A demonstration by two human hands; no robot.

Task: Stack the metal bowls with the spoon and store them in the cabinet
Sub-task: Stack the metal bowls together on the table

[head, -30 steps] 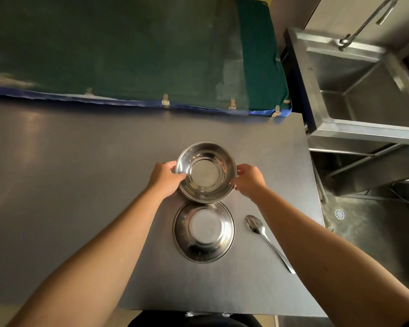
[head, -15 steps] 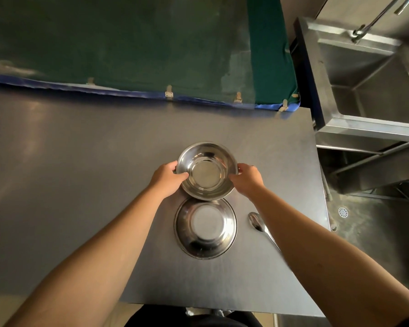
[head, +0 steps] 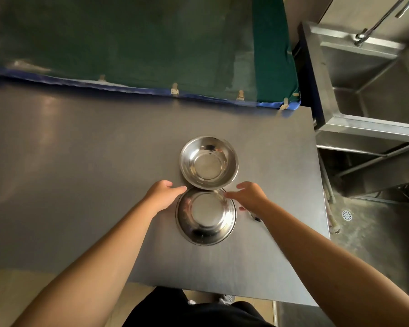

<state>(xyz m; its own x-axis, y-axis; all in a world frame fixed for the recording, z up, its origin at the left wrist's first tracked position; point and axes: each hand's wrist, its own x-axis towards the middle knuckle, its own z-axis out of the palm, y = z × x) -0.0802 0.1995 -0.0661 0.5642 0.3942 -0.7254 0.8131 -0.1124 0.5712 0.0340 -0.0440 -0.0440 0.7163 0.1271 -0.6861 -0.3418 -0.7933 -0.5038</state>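
Observation:
Two round metal bowls stand upright on the grey steel table (head: 80, 185), one behind the other, rims almost touching. The far bowl (head: 208, 162) stands alone with no hand on it. The near bowl (head: 206, 215) lies between my hands. My left hand (head: 162, 195) is at its upper left rim with fingers apart. My right hand (head: 249, 195) hovers over its upper right rim, fingers spread, holding nothing. Only a small part of the spoon (head: 255, 217) shows beneath my right wrist; its handle is hidden by my forearm.
A green mat with a blue edge (head: 151, 48) lies along the table's far side. A steel sink (head: 368, 81) with a tap stands to the right, beyond the table's right edge. A floor drain (head: 346, 215) is below it. The table's near edge is close to my body.
Both hands held the far bowl by its rim before. They have let go of it and drawn back toward the near bowl. The far bowl now rests on the table.

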